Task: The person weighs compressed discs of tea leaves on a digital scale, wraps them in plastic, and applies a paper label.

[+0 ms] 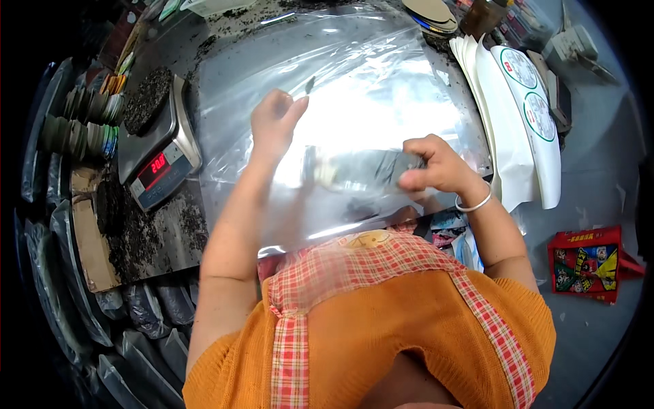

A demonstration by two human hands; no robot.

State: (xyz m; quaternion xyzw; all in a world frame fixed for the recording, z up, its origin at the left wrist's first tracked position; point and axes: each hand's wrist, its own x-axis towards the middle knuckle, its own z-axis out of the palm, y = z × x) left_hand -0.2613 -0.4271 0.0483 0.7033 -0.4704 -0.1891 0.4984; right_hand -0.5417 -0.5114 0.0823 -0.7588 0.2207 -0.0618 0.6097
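My left hand (pixel 278 120) is raised above a large sheet of clear plastic (pixel 235 102), its thumb and index finger pinched on a small dark scrap (pixel 310 84). A clear plastic packet (pixel 365 171) stretches leftward from my right hand (pixel 434 163), whose thumb and fingers grip its right end. The packet is blurred, and what it holds cannot be made out. Strong glare whitens the sheet between my hands. To the left, a digital scale (pixel 176 133) with lit red digits bears a round cake of dark dried flakes (pixel 149 100).
Stacked white printed bags (pixel 516 112) hang over the table's right side. Dark crumbs (pixel 153 240) cover the tabletop near a cardboard piece (pixel 94 245). Long filled plastic bags (pixel 56 291) stand at the left. A red printed bag (pixel 585 266) is on the floor at right.
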